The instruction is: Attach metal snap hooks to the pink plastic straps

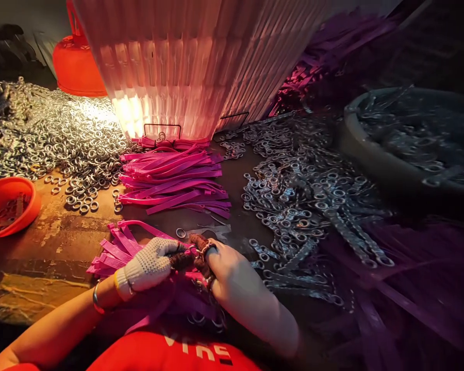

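My left hand (150, 262), in a pale dotted glove with dark fingertips, is closed on a pink strap near the bottom centre. Against it, my right hand (220, 265), bare at the back with brown coverings on the fingers, pinches at the same spot; a small metal ring seems to be between the fingertips, partly hidden. Loose pink straps (114, 252) fan out beside and beneath the left glove. A single metal ring (181, 233) lies just above the hands. Beyond it, a stack of pink straps (174, 178) rests on the table.
Metal rings (85, 154) are heaped at the left under a red lamp (79, 64). An orange bowl (33, 206) stands at the left edge. Translucent ribbed panels (170, 67) rise behind. Metal pieces with ringed ends (294, 196) cover the right side, near a large dark tub (375, 149).
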Demonstrator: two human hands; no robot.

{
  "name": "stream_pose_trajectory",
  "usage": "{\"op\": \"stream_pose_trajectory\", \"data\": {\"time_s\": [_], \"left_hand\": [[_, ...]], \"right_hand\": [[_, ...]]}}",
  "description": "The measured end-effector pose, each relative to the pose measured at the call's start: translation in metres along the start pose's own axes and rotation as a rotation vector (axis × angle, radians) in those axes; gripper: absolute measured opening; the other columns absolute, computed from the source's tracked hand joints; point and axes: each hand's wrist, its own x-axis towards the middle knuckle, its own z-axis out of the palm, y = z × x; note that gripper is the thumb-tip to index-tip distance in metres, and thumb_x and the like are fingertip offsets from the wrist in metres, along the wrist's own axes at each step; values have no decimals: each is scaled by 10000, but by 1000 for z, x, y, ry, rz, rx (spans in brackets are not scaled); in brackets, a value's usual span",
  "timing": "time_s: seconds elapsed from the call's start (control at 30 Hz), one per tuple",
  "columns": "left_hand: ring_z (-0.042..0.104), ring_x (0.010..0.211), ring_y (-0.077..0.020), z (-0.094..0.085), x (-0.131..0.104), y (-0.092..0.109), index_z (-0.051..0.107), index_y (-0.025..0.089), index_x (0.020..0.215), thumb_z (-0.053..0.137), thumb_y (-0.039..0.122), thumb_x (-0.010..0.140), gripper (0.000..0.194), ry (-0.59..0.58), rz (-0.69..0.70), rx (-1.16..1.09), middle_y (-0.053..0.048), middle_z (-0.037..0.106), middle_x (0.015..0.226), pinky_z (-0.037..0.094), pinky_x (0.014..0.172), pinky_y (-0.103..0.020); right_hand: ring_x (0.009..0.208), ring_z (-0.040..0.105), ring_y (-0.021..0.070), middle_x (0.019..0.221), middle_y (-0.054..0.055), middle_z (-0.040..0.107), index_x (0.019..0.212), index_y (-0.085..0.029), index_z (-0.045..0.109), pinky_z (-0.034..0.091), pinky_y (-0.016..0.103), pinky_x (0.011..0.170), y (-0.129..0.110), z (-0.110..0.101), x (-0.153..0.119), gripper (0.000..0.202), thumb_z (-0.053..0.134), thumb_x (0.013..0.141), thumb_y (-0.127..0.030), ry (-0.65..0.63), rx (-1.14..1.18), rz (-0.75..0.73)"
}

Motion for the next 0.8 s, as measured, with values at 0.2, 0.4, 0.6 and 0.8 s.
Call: {"op": "stream_pose_trajectory", "data": {"time_s": [0.2, 0.4, 0.6, 0.8], "left_hand": [[535, 695, -163, 4, -6, -4, 713, 154, 790, 520, 98, 788, 201, 71, 34, 133, -33, 682, 755, 352, 631, -232], [505, 632, -136, 11, -2, -6, 648, 159, 681, 469, 64, 722, 207, 55, 25, 209, -12, 631, 673, 330, 594, -225], [549, 595, -139, -29, -4, 20, 714, 153, 710, 499, 80, 691, 228, -209, -49, 194, -21, 659, 645, 385, 550, -204], [555, 523, -122, -83, -9, 41, 751, 147, 722, 567, 185, 752, 190, -236, -146, 312, -34, 685, 642, 426, 520, -190]], "right_hand": [[754, 691, 224, 836, 114, 743, 952, -145, 651, 378, 287, 607, -7, -12, 10, 248, 507, 774, -50, -349, -221, 142], [653, 674, 241, 698, 141, 703, 840, -124, 643, 285, 306, 545, -5, -1, 2, 116, 542, 784, -139, -291, -310, -46], [629, 664, 233, 680, 98, 698, 836, -152, 633, 228, 329, 522, -8, -7, -1, 104, 542, 787, -142, -267, -245, -61], [727, 676, 247, 798, 111, 729, 867, -162, 670, 346, 318, 596, -10, -17, -26, 110, 614, 825, -246, -356, -185, 96]]}}
